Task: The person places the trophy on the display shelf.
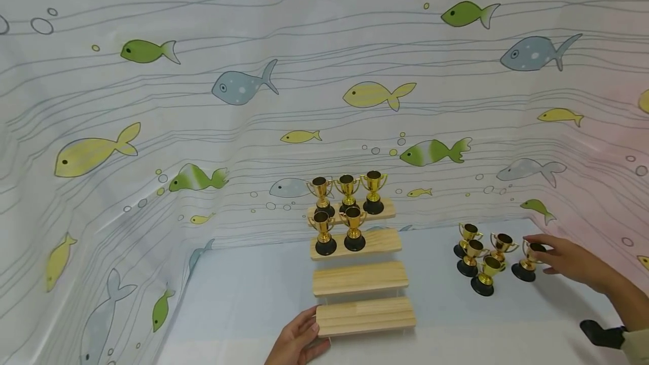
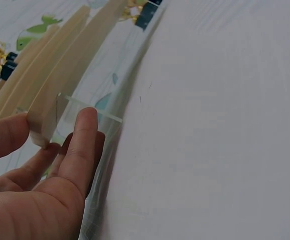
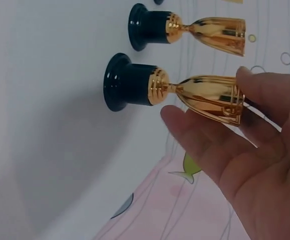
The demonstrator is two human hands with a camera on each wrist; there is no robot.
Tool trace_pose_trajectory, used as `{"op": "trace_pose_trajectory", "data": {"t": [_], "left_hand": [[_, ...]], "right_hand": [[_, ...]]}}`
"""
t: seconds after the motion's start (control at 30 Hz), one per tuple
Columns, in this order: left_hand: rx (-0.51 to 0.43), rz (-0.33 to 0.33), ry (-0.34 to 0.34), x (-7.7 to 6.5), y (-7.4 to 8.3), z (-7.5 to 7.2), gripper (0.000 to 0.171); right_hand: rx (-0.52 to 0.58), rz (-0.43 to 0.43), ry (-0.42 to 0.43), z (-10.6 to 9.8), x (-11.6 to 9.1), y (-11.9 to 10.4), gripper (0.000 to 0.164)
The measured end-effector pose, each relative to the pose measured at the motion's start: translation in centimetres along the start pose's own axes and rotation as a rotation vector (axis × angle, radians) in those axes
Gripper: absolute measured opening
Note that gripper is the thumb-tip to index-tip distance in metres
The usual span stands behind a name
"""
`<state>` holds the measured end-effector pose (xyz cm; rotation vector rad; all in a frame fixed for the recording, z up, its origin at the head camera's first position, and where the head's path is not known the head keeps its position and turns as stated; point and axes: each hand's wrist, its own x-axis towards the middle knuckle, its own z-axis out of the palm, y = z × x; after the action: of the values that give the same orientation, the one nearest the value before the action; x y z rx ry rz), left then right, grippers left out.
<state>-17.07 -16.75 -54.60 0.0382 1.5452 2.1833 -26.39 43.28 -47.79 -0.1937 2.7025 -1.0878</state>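
Observation:
My right hand (image 1: 573, 261) holds the cup part of a small gold trophy (image 3: 210, 97) between thumb and fingers. The trophy's black base is on or close over the white table. Several more gold trophies, such as this nearest one (image 1: 490, 269), stand to the left of that hand. My left hand (image 1: 299, 338) grips the left end of the lowest wooden shelf (image 1: 365, 317), thumb against the board and fingers around its edge in the left wrist view. On the top shelf board (image 1: 389, 208) stand three trophies, and two are on the second board (image 1: 387, 239).
The third board (image 1: 360, 279) of the stepped stand bears nothing. Clear supports (image 2: 92, 107) show beneath the wood. A fish-patterned sheet (image 1: 324, 49) rises behind and beside the white table (image 1: 243, 297). A black strap-like object (image 1: 600, 334) is at the right wrist.

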Motion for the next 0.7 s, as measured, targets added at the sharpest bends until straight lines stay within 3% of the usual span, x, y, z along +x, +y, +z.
{"op": "trace_pose_trajectory", "data": {"t": [0.43,0.7], "left_hand": [[-0.004,-0.035,0.031,-0.2,-0.05,0.06,0.073],[-0.023,-0.005,0.016,-0.08,-0.1,-0.04,0.071]], "right_hand": [[-0.018,0.017,0.025,0.58,-0.19,0.44,0.065],[-0.031,0.037,0.019,0.6,-0.05,0.23,0.067]]}}
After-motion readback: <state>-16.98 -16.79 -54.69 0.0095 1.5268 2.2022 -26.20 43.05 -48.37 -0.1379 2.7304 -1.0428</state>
